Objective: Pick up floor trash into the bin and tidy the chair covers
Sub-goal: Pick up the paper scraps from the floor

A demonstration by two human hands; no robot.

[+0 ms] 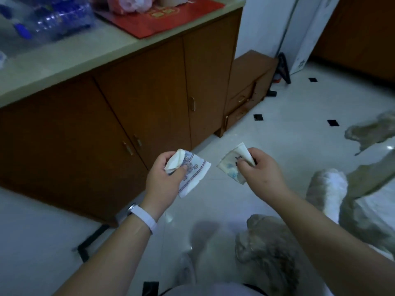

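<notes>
My left hand [165, 174] grips one paper scrap [192, 169]; my right hand [258, 167] pinches a second scrap [232, 165], level and apart. I see no bin, so I can't tell which hand is nearer.

From my remote seat I see a glossy white tiled floor [288, 116] set with small black diamond insets [258, 117]. A brown cabinet [149, 92] stands on it, and a low drawer unit [245, 92] sits just beside it, against the wall. The cabinet's pale surface [74, 58] carries a blurred pack of blue-capped water bottles [53, 20] at the left and a red mat [171, 20] farther along, with a pink bag [128, 4] on the mat. Pale fluffy fabric [367, 131] spreads at the right, too blurred to tell how it rests. A black strip [92, 242] lies on the tiles near the cabinet's corner.
</notes>
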